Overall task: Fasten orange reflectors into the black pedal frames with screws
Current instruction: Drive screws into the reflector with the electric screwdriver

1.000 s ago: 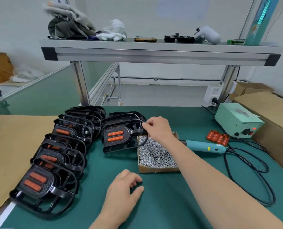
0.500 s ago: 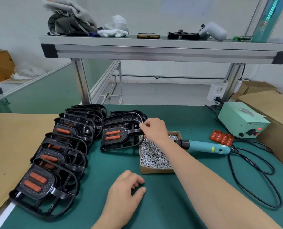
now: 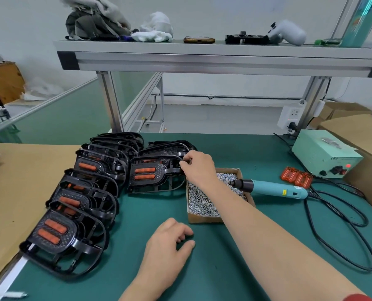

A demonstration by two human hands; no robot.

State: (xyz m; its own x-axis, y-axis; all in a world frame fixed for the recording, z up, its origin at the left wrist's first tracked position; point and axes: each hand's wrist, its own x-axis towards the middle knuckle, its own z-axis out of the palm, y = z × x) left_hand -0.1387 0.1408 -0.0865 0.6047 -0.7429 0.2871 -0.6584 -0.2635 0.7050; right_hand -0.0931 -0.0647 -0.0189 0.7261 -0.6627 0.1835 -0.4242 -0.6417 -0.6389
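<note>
Right hand (image 3: pixel 199 168) pinches pedal frame (image 3: pixel 165 169) rim beside screw box (image 3: pixel 202 219)

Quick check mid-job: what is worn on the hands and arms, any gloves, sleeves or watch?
No gloves: left hand and right hand are both bare, with no ring or watch in view. The right forearm is uncovered up to a red sleeve edge at the frame's bottom corner. No sleeve shows on the left.
</note>
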